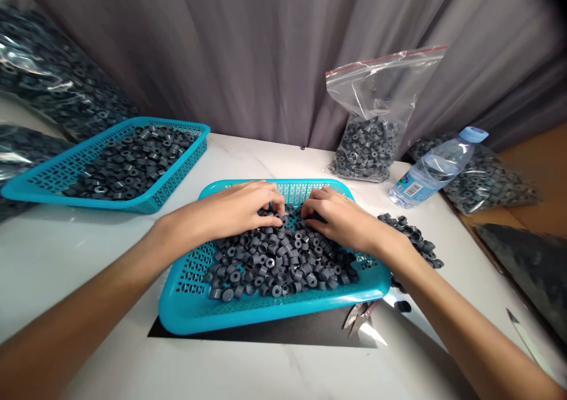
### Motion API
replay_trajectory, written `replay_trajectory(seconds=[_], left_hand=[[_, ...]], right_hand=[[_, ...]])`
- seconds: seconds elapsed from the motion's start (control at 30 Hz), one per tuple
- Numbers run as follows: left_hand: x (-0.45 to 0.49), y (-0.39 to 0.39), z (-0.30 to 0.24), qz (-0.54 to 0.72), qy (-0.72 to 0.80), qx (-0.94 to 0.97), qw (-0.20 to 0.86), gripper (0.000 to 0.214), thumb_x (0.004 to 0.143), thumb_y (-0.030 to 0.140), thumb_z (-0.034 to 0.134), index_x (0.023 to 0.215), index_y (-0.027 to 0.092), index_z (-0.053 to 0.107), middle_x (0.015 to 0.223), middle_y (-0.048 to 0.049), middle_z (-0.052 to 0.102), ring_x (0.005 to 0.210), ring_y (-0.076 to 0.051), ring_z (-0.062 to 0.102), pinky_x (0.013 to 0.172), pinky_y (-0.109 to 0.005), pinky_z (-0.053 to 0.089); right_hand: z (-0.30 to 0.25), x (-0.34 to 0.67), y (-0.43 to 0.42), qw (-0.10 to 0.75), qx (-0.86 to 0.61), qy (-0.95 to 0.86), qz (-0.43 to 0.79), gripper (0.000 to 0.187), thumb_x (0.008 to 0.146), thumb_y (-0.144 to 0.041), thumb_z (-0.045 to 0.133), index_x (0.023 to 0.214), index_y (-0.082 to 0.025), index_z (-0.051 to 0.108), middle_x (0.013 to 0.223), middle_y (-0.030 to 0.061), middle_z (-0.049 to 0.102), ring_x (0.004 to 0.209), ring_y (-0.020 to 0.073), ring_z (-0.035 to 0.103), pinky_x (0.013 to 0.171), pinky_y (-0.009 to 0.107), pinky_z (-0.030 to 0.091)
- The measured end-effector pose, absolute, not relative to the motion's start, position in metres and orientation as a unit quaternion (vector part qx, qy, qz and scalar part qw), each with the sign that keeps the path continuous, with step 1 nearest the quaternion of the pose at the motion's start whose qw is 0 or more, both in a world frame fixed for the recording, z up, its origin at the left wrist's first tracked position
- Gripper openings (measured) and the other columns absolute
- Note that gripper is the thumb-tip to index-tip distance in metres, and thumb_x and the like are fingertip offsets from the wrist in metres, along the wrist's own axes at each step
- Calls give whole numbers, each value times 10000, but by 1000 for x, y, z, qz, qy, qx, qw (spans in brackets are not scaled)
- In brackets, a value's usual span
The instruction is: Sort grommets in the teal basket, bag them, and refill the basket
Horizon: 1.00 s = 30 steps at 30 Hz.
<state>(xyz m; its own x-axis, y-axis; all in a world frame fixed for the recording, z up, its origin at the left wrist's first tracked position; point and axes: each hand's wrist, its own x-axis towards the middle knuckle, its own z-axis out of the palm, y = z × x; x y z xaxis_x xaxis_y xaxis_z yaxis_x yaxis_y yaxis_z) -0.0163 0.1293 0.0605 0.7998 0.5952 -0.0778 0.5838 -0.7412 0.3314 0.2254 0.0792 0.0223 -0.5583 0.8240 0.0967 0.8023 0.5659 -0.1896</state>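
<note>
A turquoise plastic basket stands in front of me, holding a heap of small dark grey plastic rings, short and cylindrical with a hole. My left hand reaches into its far half, fingers curled down around some rings, with a few showing between thumb and forefinger. Opposite it, my right hand curls over rings at the far right of the heap, its fingertips partly hidden. A narrow patch of basket floor shows between the two hands.
A second turquoise basket of rings stands at left, before large filled bags. Back right are a zip bag of rings and a tilted water bottle. Loose rings lie right; snips lie by the basket's front edge.
</note>
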Motion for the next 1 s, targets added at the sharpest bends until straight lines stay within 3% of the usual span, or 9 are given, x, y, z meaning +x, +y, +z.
replay_trajectory(seconds=[0.17, 0.3, 0.4, 0.53, 0.7, 0.83, 1.0], left_hand=[[-18, 132, 74, 1, 336, 898, 284, 256, 955, 413, 593, 1075, 222, 714, 1049, -15, 733, 951, -184, 652, 827, -275, 451], [-20, 134, 83, 11, 326, 880, 345, 246, 948, 367, 593, 1087, 199, 708, 1102, -30, 742, 1017, -188, 667, 891, -281, 469], [-21, 135, 84, 20, 320, 869, 377, 241, 938, 339, 606, 1102, 186, 693, 1119, -48, 737, 1044, -197, 669, 913, -290, 476], [-24, 138, 83, 18, 324, 860, 394, 258, 929, 323, 607, 1130, 176, 675, 1082, -56, 730, 1023, -200, 663, 894, -295, 484], [-31, 142, 83, -13, 318, 853, 413, 256, 918, 325, 609, 1119, 186, 683, 1079, -62, 736, 1016, -205, 678, 878, -294, 504], [-37, 143, 86, -36, 328, 852, 408, 252, 914, 314, 604, 1123, 200, 685, 1086, -59, 741, 1000, -193, 691, 841, -267, 509], [-41, 141, 92, -42, 332, 845, 417, 275, 893, 288, 604, 1146, 208, 676, 1096, -63, 749, 1004, -198, 710, 823, -256, 517]], right_hand=[[26, 227, 79, 94, -467, -877, 62, 89, 997, -170, 514, 971, -166, 598, 1054, 131, 636, 1007, 263, 547, 915, 404, 449], [32, 233, 80, 157, -467, -863, 114, 66, 1016, -208, 486, 988, -181, 540, 1000, 104, 657, 923, 235, 572, 846, 375, 452], [39, 235, 80, 208, -469, -837, 189, 22, 997, -216, 525, 999, -196, 532, 928, 54, 670, 812, 192, 585, 752, 331, 452], [44, 230, 79, 261, -449, -803, 291, 49, 959, -233, 602, 971, -191, 580, 917, 40, 686, 819, 173, 626, 757, 317, 486], [44, 223, 80, 316, -426, -757, 381, 159, 896, -313, 720, 923, -186, 627, 925, 50, 725, 844, 177, 670, 832, 351, 535], [43, 218, 79, 343, -433, -706, 443, 282, 812, -397, 814, 897, -185, 648, 908, 49, 743, 811, 168, 685, 786, 335, 554], [37, 214, 78, 356, -445, -662, 488, 373, 770, -402, 845, 1026, -181, 686, 814, 32, 764, 780, 179, 724, 762, 331, 576]])
